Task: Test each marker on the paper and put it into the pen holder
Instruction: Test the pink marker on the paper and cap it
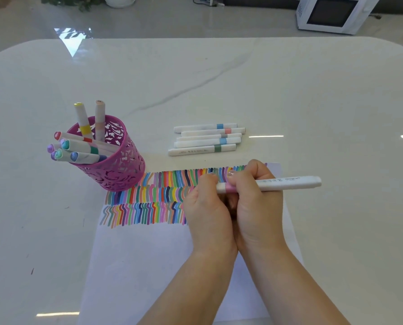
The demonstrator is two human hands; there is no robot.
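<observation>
Left hand and right hand grip pink-banded marker (level) over paper

**Pink marker up, five waiting**

Pink-banded marker held level over the paper, three rows of coloured strokes across it. Five capped markers lie side by side beyond. Magenta pen holder upright at the paper's far-left corner.

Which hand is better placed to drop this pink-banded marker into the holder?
Probably left: the left hand grips the marker at its end and the holder stands on that side; the right hand would reach across.
</observation>
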